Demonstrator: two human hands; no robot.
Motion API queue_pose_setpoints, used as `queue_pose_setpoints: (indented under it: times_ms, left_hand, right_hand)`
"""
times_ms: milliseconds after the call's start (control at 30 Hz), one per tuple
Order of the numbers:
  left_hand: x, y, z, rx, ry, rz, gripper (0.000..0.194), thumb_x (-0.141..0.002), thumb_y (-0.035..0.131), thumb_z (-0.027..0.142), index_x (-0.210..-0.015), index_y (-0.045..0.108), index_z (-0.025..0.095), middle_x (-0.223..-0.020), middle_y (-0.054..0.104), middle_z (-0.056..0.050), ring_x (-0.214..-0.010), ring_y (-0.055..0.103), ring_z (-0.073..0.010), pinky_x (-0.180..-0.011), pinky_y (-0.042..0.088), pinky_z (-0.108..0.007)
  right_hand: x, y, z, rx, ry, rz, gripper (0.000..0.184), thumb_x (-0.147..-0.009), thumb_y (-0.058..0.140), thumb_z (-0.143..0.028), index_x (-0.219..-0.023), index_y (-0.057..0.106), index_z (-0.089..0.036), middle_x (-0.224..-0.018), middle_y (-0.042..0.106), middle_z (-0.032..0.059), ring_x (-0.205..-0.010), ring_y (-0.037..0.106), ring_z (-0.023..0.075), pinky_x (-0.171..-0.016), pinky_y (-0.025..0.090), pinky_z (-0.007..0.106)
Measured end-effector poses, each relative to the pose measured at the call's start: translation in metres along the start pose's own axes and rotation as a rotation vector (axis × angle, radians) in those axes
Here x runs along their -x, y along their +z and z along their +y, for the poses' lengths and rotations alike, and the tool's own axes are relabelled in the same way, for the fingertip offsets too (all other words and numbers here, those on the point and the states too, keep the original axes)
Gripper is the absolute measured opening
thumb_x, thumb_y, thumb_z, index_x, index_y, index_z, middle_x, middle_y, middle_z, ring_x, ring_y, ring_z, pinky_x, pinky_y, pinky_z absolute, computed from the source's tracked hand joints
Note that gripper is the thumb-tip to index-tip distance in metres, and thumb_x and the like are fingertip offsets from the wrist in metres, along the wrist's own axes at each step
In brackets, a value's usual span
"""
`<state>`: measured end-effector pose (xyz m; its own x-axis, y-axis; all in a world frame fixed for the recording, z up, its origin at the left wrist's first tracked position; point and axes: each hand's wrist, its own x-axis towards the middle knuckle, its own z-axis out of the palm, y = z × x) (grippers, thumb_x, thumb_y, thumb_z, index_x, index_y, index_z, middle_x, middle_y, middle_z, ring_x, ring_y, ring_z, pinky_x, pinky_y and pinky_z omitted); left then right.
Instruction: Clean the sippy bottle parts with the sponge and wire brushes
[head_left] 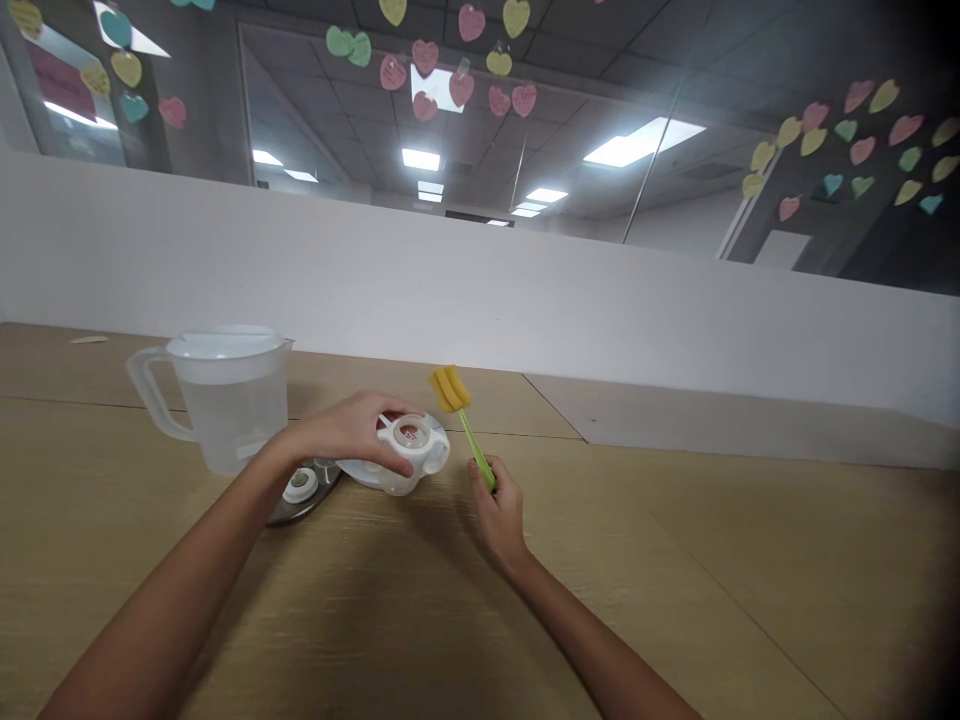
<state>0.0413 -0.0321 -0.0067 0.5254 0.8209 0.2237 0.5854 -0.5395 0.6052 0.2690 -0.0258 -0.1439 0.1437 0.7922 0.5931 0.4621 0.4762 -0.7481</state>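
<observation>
My left hand (360, 432) is closed around a clear baby bottle with a white two-handled collar (431, 455); its round open mouth faces toward me and upward. A sponge bottle brush (469, 435), with a yellow head and a thin green handle, is gripped by my right hand (498, 510). The brush head points up and away, to the right of the bottle and apart from it. Behind the bottle a white plate or lid (360, 472) shows in part. Under my left wrist, a round metal tray (315, 500) carries a white ring-shaped cap (301, 486).
A translucent lidded pitcher (236, 400) with clear liquid stands at the left, just beyond the tray. The wooden table (637, 600) runs back to a low white wall (487, 300). Glass above it bears heart-shaped notes (425, 57). A small pale strip (90, 340) lies far left.
</observation>
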Motion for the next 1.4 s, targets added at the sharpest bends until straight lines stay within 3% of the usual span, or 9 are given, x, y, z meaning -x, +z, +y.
queue_pose_setpoints:
  times_ms: [100,233,467,667,933,1067,1200,1300,1400]
  left_hand:
    - [0.005,0.005,0.015,-0.078,0.079,0.003,0.057,-0.057,0.075,0.039,-0.112,0.065,0.028,-0.109,0.066,0.001,-0.1,0.059,-0.0241,-0.082,0.045,-0.029]
    - [0.004,0.006,0.021,-0.241,0.165,0.142,0.05,-0.061,0.074,0.034,-0.11,0.065,0.028,-0.106,0.063,0.0,-0.097,0.058,-0.0217,-0.083,0.044,-0.029]
    - [-0.02,0.019,-0.025,-0.839,0.237,0.51,0.037,-0.073,0.056,0.002,-0.104,0.066,0.021,-0.101,0.059,-0.011,-0.1,0.053,-0.0274,-0.086,0.04,-0.043]
    - [-0.034,0.04,-0.054,-1.007,0.45,0.41,0.027,-0.084,0.05,0.007,-0.097,0.067,0.024,-0.096,0.06,-0.008,-0.097,0.054,-0.0222,-0.098,0.032,-0.045]
    - [-0.029,0.03,-0.051,-1.006,0.385,0.442,0.04,-0.077,0.05,-0.001,-0.102,0.066,0.027,-0.102,0.059,-0.007,-0.1,0.052,-0.0234,-0.099,0.029,-0.047]
    - [-0.022,0.012,-0.043,-0.857,0.204,0.593,0.04,-0.071,0.066,0.02,-0.111,0.063,0.024,-0.098,0.058,-0.009,-0.096,0.053,-0.0271,-0.09,0.035,-0.046]
    - [-0.008,-0.016,-0.03,-0.598,-0.029,0.854,0.047,-0.069,0.067,0.049,-0.108,0.065,0.021,-0.089,0.058,-0.007,-0.092,0.055,-0.0279,-0.087,0.038,-0.045]
    - [0.007,-0.036,-0.019,-0.398,-0.125,1.009,0.047,-0.07,0.064,0.055,-0.103,0.067,0.022,-0.09,0.059,-0.006,-0.09,0.057,-0.0259,-0.083,0.043,-0.04]
    - [0.021,-0.049,-0.011,-0.336,-0.182,1.068,0.049,-0.069,0.061,0.06,-0.101,0.067,0.023,-0.092,0.059,-0.005,-0.092,0.057,-0.0268,-0.082,0.045,-0.039]
  right_hand:
    - [0.0,0.0,-0.001,0.001,0.004,0.001,0.035,-0.087,0.044,-0.049,-0.08,0.056,-0.016,-0.061,0.045,-0.0046,-0.055,0.041,0.0114,-0.053,0.033,0.022]
    - [0.0,0.0,0.0,0.003,0.005,-0.009,0.036,-0.087,0.044,-0.049,-0.08,0.056,-0.017,-0.062,0.046,-0.0046,-0.056,0.042,0.0115,-0.054,0.033,0.022]
    - [0.0,0.0,0.002,0.007,-0.014,-0.024,0.034,-0.088,0.044,-0.047,-0.08,0.056,-0.016,-0.06,0.044,-0.0051,-0.055,0.04,0.0111,-0.053,0.032,0.022]
    - [-0.002,0.0,0.003,-0.004,0.004,-0.002,0.034,-0.087,0.046,-0.048,-0.077,0.055,-0.017,-0.059,0.042,-0.0053,-0.054,0.038,0.0109,-0.051,0.03,0.022]
    - [-0.001,0.0,0.002,-0.008,0.015,-0.013,0.034,-0.087,0.045,-0.048,-0.077,0.055,-0.017,-0.059,0.041,-0.0057,-0.054,0.038,0.0106,-0.051,0.03,0.021]
    - [0.0,-0.001,0.0,-0.005,-0.024,-0.004,0.033,-0.088,0.044,-0.046,-0.076,0.053,-0.017,-0.059,0.042,-0.0054,-0.054,0.039,0.0102,-0.05,0.031,0.021]
    - [0.007,-0.003,-0.007,0.084,-0.202,-0.102,0.029,-0.091,0.041,-0.039,-0.078,0.056,-0.017,-0.054,0.043,-0.0055,-0.048,0.04,0.0092,-0.048,0.03,0.021]
    - [0.017,-0.004,-0.015,0.217,-0.5,-0.224,0.024,-0.092,0.04,-0.03,-0.08,0.058,-0.017,-0.049,0.048,-0.005,-0.042,0.042,0.0088,-0.047,0.03,0.022]
    - [0.026,-0.003,-0.026,0.286,-0.807,-0.301,0.018,-0.09,0.04,-0.021,-0.081,0.056,-0.017,-0.051,0.055,-0.0026,-0.042,0.046,0.0092,-0.046,0.028,0.023]
